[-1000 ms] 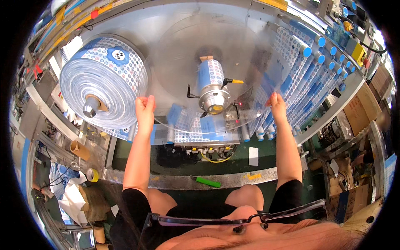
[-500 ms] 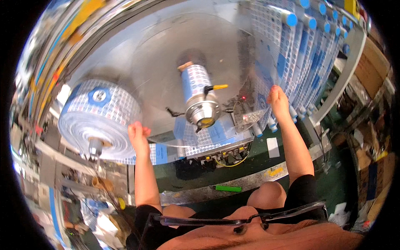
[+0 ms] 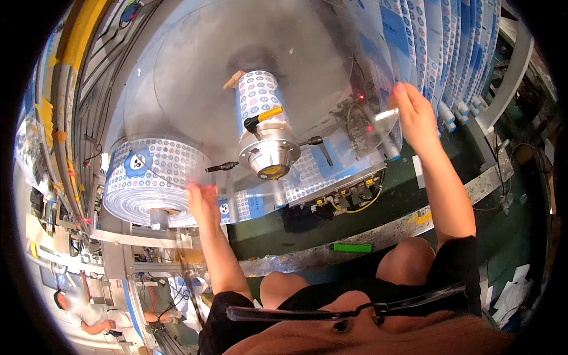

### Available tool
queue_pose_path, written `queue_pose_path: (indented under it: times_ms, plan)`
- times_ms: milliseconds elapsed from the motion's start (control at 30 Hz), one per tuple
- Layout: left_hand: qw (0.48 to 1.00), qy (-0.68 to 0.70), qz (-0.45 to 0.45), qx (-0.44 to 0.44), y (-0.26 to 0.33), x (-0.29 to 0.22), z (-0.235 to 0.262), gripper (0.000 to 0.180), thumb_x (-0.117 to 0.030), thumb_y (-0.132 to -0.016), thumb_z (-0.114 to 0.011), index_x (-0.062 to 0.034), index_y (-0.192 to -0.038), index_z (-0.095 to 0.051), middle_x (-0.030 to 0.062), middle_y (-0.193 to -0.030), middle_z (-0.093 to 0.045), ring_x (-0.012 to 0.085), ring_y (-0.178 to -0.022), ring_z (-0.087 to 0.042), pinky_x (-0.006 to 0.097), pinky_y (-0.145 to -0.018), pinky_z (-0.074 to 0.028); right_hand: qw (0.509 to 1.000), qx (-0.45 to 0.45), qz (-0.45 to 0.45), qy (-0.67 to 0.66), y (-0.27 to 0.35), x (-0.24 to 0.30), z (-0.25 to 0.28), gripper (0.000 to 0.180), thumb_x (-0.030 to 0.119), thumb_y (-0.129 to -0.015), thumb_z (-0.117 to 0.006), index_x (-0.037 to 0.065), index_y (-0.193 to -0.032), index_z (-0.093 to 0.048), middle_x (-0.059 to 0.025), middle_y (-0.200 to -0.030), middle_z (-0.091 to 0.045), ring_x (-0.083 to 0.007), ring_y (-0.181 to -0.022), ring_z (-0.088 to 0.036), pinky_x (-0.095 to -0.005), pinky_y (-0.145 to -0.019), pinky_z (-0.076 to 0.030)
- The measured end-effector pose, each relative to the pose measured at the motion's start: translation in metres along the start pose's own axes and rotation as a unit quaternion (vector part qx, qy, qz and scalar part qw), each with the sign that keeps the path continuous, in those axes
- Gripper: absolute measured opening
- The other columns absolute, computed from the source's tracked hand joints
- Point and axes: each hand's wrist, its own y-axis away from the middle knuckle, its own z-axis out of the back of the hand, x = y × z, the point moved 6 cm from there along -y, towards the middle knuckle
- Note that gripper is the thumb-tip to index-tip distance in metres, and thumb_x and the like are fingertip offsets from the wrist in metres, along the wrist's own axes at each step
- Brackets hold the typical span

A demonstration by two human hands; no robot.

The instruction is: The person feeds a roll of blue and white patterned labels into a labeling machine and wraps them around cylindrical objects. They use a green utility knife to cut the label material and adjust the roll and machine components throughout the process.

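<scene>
Between my two hands is a large clear plastic disc with a thin rim. My left hand grips its lower left edge, close to a big roll of blue-and-white printed film. My right hand pinches its right edge, thumb and fingers closed. Within the disc's outline stands a metal spindle hub with black and yellow clamp levers. Behind the hub sits a narrow core wrapped in the same printed film. Whether the disc surrounds the hub or stands before it, I cannot tell.
Printed film hangs in several folds over rollers at the right. Below the hub runs a machine ledge with yellow-marked connectors. A green block lies on the frame beam by my knees. Another person is at the far lower left.
The view has shifted, with the hub now left of where it stood. My right hand appears higher and farther right. The disc looks larger, and both hands stay on its edge.
</scene>
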Motion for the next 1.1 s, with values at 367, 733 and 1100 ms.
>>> queue_pose_path:
  times_ms: [367,733,1100]
  plan:
    - [0.998,0.042,0.008,0.054,-0.006,0.016,-0.016,0.024,-0.034,-0.095,-0.056,-0.0134,-0.104,-0.046,0.0042,-0.08,-0.057,0.0178,-0.069,-0.058,0.034,-0.064,-0.051,0.906,-0.136,0.299,0.266,0.062,0.076,0.001,0.026,0.027,-0.084,-0.068,0.003,-0.091,-0.06,-0.0129,-0.087,-0.063,-0.035,-0.084,-0.059,-0.0402,-0.076,-0.045]
    - [0.998,-0.01,0.03,0.047,0.0,0.022,-0.019,0.034,-0.044,-0.097,-0.048,-0.011,-0.104,-0.045,0.0075,-0.08,-0.058,0.0223,-0.072,-0.059,0.039,-0.071,-0.051,0.799,0.38,-0.228,-0.406,0.12,-0.033,-0.152,0.076,0.066,-0.094,-0.021,0.002,-0.114,-0.056,-0.0068,-0.097,-0.065,-0.0162,-0.084,-0.062,-0.0297,-0.077,-0.046]
    - [0.998,-0.036,0.053,0.024,0.003,0.027,-0.012,0.043,-0.051,-0.094,-0.049,-0.0099,-0.103,-0.044,0.0096,-0.082,-0.057,0.0255,-0.074,-0.057,0.042,-0.073,-0.05,0.944,0.27,-0.145,-0.125,0.121,0.007,-0.203,0.051,0.048,-0.087,-0.059,-0.002,-0.096,-0.066,-0.0133,-0.075,-0.067,-0.0244,-0.068,-0.066,-0.0373,-0.064,-0.05]
